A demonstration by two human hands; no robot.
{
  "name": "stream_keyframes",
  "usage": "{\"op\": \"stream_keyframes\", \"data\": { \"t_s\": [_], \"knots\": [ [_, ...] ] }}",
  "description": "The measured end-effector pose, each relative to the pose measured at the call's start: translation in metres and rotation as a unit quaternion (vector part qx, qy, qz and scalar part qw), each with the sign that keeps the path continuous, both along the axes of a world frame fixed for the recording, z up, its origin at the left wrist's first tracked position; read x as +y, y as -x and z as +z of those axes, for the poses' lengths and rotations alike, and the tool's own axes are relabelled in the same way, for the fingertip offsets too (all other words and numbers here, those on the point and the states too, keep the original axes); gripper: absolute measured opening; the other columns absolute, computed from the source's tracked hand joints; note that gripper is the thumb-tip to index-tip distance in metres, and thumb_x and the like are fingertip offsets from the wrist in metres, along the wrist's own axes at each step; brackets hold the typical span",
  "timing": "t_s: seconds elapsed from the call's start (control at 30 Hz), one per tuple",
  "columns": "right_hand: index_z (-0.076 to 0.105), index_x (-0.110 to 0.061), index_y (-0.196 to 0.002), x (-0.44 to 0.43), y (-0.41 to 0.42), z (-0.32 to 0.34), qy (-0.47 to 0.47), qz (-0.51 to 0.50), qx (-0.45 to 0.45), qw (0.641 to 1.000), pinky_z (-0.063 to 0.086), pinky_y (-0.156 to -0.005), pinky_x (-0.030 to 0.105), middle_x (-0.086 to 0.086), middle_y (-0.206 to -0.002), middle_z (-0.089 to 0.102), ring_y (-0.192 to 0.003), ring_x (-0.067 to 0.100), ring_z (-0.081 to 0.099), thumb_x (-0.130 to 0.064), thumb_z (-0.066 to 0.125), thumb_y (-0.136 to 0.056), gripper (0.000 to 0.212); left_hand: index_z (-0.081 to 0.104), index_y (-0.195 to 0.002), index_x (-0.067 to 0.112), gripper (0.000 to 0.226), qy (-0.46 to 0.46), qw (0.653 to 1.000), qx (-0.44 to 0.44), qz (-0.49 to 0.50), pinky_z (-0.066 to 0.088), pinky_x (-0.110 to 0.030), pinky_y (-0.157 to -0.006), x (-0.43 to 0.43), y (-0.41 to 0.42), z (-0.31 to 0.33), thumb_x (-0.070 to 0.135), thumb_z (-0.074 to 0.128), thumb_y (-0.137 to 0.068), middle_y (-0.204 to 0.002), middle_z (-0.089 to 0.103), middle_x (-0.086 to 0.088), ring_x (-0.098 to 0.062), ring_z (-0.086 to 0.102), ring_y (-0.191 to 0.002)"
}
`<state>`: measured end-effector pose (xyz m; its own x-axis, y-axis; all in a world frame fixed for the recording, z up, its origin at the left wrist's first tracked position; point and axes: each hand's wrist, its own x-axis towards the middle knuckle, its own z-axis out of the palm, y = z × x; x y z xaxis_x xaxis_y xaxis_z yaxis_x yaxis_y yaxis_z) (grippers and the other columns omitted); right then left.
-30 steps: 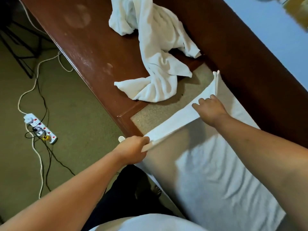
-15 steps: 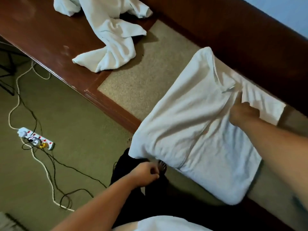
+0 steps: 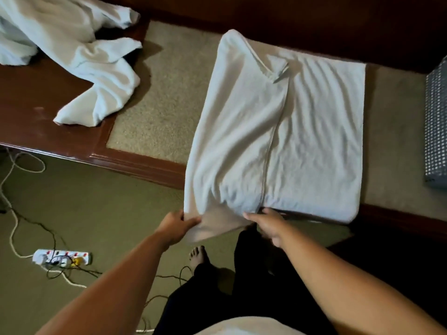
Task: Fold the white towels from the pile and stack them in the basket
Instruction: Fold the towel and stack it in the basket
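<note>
The towel (image 3: 278,131) is lying folded at 12 o'clock on the worktop (image 3: 154,112). Both our hands have come to its near edge: left hand (image 3: 180,224) pinching the corner, right hand (image 3: 266,223) touching, grip unclear. We are probably starting the next fold.

Flat on the inset panel (image 3: 157,112) of the table (image 3: 36,126), centre-right: towel (image 3: 278,131); its near-left corner hangs over the table's near edge. Far left on the table, apart from it: towel pile (image 3: 72,56). Basket (image 3: 435,126) at the right edge, right of the towel, not touching. left hand (image 3: 177,226) at the overhanging corner; right hand (image 3: 268,223) just right of it. Power strip (image 3: 61,257) on the floor, near left
</note>
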<state>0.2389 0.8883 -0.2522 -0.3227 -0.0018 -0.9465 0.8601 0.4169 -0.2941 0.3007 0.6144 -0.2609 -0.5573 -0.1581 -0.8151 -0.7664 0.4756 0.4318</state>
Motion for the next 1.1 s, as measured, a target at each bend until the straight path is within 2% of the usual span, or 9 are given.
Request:
{"op": "stream_keyframes", "data": {
  "t_s": [0.07,0.13,0.27,0.37,0.47,0.63,0.77,0.87,1.1],
  "knots": [
    [0.036,-0.011,-0.151,-0.012,-0.009,-0.015,-0.001,-0.05,0.034,0.998,0.044,-0.104,0.038,0.005,-0.149,0.045,-0.132,0.027,0.05,-0.043,0.078,-0.083,0.087,0.068,-0.089,0.018,0.025,-0.003,1.0,0.023,-0.006,0.042,-0.021,-0.051,-0.005,-0.018,0.005,0.042,0.073,-0.091,-0.073,0.067,0.008,-0.006,0.061,-0.064],
    [0.058,-0.009,-0.132,-0.023,-0.02,-0.02,-0.014,-0.05,0.095,0.994,0.049,-0.091,0.032,0.004,-0.129,0.063,-0.117,0.025,0.061,-0.04,0.072,-0.09,0.054,0.068,-0.084,0.02,0.015,-0.014,0.999,0.045,-0.006,0.04,-0.016,-0.05,-0.012,-0.034,0.011,0.032,0.073,-0.092,-0.064,0.065,0.013,-0.001,0.059,-0.059],
    [0.066,-0.017,-0.121,-0.029,-0.057,-0.011,-0.046,-0.003,0.172,0.984,0.051,-0.086,0.031,0.0,-0.109,0.069,-0.102,0.02,0.066,-0.038,0.061,-0.097,0.032,0.071,-0.113,0.014,0.028,-0.021,0.998,0.054,0.004,0.049,-0.025,-0.065,-0.04,-0.047,0.007,0.03,0.075,-0.09,-0.096,0.076,0.001,-0.015,0.069,-0.082],
    [0.066,-0.016,-0.117,-0.028,-0.086,-0.017,-0.089,0.029,0.173,0.981,0.054,-0.091,0.041,0.004,-0.11,0.07,-0.1,0.025,0.066,-0.039,0.059,-0.097,0.031,0.069,-0.115,0.016,0.03,0.006,0.998,0.051,-0.034,0.049,-0.028,-0.072,-0.046,-0.05,0.002,0.029,0.075,-0.089,-0.101,0.074,-0.001,-0.02,0.07,-0.089],
    [0.063,-0.01,-0.106,-0.037,-0.098,-0.022,-0.156,0.045,0.177,0.971,0.05,-0.083,0.038,0.009,-0.102,0.067,-0.1,0.033,0.064,-0.028,0.058,-0.097,0.021,0.068,-0.116,0.016,0.027,0.063,0.993,0.039,-0.092,0.05,-0.031,-0.076,-0.045,-0.057,-0.009,0.02,0.072,-0.09,-0.105,0.073,-0.007,-0.025,0.067,-0.092],
    [0.054,-0.016,-0.118,-0.049,-0.091,-0.01,-0.267,0.036,0.205,0.941,0.046,-0.094,0.037,0.012,-0.129,0.049,-0.113,0.034,0.058,-0.019,0.066,-0.089,0.031,0.047,-0.141,0.012,0.051,0.192,0.964,-0.08,-0.168,0.055,-0.04,-0.091,-0.052,-0.063,-0.014,0.012,0.056,-0.091,-0.135,0.055,-0.016,-0.032,0.061,-0.113],
    [0.055,-0.017,-0.11,-0.043,-0.069,0.003,-0.255,0.192,0.429,0.845,0.05,-0.085,0.042,0.007,-0.117,0.049,-0.104,0.031,0.054,-0.017,0.067,-0.083,0.03,0.043,-0.143,0.017,0.053,0.256,0.943,0.126,-0.172,0.043,-0.05,-0.1,-0.028,-0.026,0.014,0.02,0.056,-0.092,-0.141,0.044,-0.011,-0.036,0.049,-0.124],
    [0.056,-0.014,-0.12,-0.037,-0.034,0.01,-0.199,0.283,0.504,0.791,0.049,-0.096,0.044,0.009,-0.126,0.051,-0.115,0.031,0.053,-0.019,0.061,-0.083,0.038,0.047,-0.141,0.019,0.051,0.245,0.913,0.258,-0.198,0.04,-0.051,-0.105,-0.011,0.015,0.036,0.02,0.059,-0.091,-0.146,0.041,-0.006,-0.032,0.044,-0.13],
    [0.05,-0.002,-0.142,-0.037,0.068,0.01,-0.155,0.419,0.501,0.742,0.041,-0.11,0.052,0.021,-0.151,0.043,-0.137,0.041,0.043,-0.025,0.065,-0.085,0.063,0.039,-0.152,0.016,0.061,0.255,0.867,0.278,-0.326,0.035,-0.05,-0.115,0.02,0.089,0.036,0.032,0.058,-0.096,-0.163,0.029,-0.007,-0.03,0.034,-0.147]
  ]
}}
